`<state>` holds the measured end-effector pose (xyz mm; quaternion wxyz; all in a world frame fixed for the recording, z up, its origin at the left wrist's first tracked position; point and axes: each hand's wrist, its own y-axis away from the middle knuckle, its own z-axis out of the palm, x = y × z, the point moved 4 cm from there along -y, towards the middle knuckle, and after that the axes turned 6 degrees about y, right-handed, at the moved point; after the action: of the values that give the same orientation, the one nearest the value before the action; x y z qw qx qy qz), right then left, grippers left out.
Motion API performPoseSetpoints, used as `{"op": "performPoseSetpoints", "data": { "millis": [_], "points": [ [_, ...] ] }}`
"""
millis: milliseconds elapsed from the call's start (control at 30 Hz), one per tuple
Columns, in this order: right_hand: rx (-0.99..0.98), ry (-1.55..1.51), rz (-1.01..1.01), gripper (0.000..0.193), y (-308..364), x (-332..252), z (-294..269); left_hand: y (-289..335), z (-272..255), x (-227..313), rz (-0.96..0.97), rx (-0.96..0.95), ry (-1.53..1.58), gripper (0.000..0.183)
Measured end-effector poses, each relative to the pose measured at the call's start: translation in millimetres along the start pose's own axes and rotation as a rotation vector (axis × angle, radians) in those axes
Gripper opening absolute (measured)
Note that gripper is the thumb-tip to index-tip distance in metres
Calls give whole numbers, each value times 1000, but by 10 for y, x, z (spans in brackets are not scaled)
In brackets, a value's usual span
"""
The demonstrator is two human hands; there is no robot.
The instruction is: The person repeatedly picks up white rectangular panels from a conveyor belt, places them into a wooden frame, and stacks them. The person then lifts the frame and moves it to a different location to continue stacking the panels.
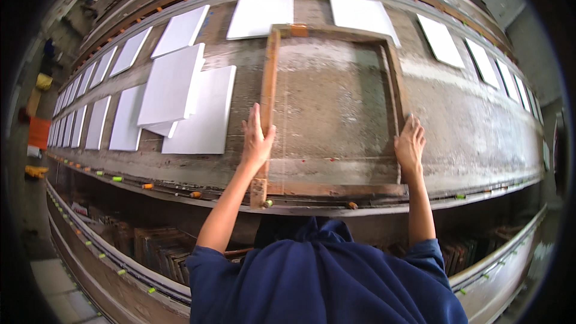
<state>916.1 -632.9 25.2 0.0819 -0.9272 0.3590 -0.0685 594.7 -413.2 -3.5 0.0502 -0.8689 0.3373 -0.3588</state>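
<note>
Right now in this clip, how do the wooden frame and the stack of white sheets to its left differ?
Color: the wooden frame is brown and stained, the stack of white sheets plain white.
Build: the table shows through the wooden frame's middle; the stack is opaque.
Contact: the left hand and right hand touch the wooden frame; neither touches the stack.
Both look rectangular.

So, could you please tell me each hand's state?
Left hand: open, touching the rectangular brown wooden frame.
Right hand: touching its right side; grip unclear.
</note>
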Motion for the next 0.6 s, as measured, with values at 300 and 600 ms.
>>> {"op": "performPoseSetpoints", "data": {
  "millis": [300,600],
  "points": [
    [-261,-986,-586,35,-360,-2458,-983,70,-1778,-968,-247,575,512,35],
    [-517,-1234,-483,52,-334,-4995,-335,-55,-2501,-2821,-379,432,-122,59]
  ]
}}
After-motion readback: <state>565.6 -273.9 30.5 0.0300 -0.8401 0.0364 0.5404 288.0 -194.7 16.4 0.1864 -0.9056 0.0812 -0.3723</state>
